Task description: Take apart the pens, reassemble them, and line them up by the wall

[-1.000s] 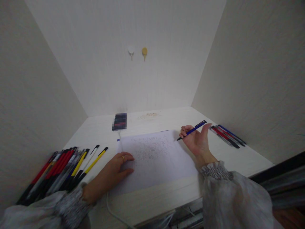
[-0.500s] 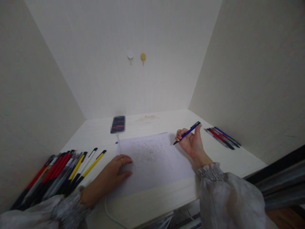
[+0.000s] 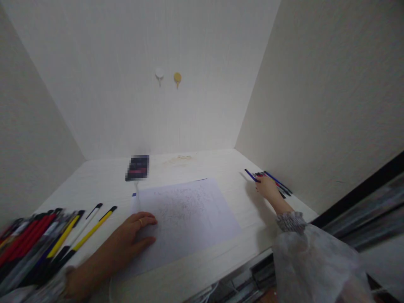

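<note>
My left hand (image 3: 137, 233) lies open on the left part of a white sheet of paper (image 3: 202, 229), fingers spread and a ring on one of them. The sheet bears many small pen scribbles. My right hand (image 3: 267, 187) is closed on a blue pen (image 3: 251, 175) beside the right wall. Under and behind that hand lies a small row of pens (image 3: 279, 182) with blue, red and black parts, partly hidden. A larger group of pens (image 3: 33, 237), red, clear, white and yellow with black ends, lies left of my left hand.
A phone with a blurred screen (image 3: 138, 168) stands at the back left, a white cable (image 3: 136, 191) running from it. Two hooks, one white (image 3: 159, 73) and one yellow (image 3: 177, 77), are on the back wall. Walls rise on both sides of the white desk (image 3: 217, 168).
My right hand has moved right with the blue pen, from above the paper to the row of pens. My left hand stays on the paper. The view has turned to the right.
</note>
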`<state>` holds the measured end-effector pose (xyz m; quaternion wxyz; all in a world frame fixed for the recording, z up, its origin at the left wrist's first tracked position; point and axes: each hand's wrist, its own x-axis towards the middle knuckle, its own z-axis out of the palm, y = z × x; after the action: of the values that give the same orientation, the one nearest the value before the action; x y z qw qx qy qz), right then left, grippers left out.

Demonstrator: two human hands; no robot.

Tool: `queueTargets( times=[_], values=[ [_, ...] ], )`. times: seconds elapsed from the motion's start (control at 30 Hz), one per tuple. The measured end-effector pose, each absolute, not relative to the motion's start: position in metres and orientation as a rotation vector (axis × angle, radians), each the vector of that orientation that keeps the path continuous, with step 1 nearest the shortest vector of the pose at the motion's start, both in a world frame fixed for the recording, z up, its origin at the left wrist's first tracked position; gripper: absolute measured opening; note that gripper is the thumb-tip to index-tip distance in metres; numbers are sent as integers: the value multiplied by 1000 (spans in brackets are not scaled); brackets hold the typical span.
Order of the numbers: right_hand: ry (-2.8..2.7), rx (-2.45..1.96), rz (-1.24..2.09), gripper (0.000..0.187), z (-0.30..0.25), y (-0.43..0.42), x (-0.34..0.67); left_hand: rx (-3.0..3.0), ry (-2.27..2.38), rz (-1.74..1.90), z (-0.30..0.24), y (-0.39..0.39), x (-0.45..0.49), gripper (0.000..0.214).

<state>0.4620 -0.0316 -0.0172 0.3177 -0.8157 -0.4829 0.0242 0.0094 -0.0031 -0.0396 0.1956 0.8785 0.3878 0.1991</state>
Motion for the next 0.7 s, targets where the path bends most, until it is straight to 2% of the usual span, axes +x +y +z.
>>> queueTargets(
  times=[0.13,0.37,0.7],
  values=[
    [-1298,-2410,-171,18,-24,-43,472,2468,1095,567,-41,-2,9,29],
    [-1359,-2588,-525,26,-30,-51,467,2479,1105,539,-41,-2,10,30],
    [-1427,-2663,-724,28,-30,-56,468,2471,1093,530,-39,-3,9,31]
  ],
)
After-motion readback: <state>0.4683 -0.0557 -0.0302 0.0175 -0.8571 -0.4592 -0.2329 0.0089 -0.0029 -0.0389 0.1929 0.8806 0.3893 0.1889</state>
